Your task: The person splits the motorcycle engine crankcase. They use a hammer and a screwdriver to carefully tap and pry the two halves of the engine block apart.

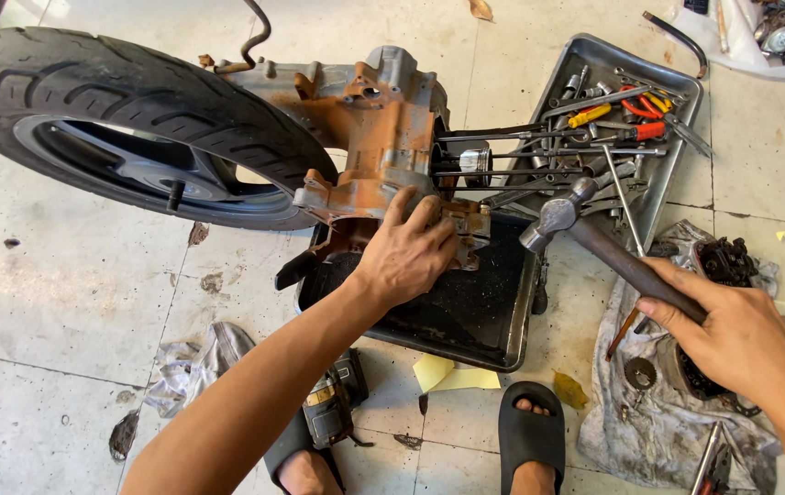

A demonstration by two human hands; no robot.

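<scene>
- Fingers (408, 209) of the left hand (403, 258) are spreading over the rust-orange metal engine casing (376, 137), pressing on its lower edge rather than closing round it.
- Right hand (739, 335) is clenching the dark wooden handle of a steel-headed hammer (559, 216), whose head is hovering just beside the casing.
- That casing is sitting above a black oily drip tray (493, 298), joined to a black rubber wheel (117, 119) on the left.
- Behind the hammer, a grey metal tool tray (668, 179) is holding wrenches and red-handled pliers.
- Grey dirty rag (622, 412) is lying under the right hand, on the tiled floor (62, 302).
</scene>
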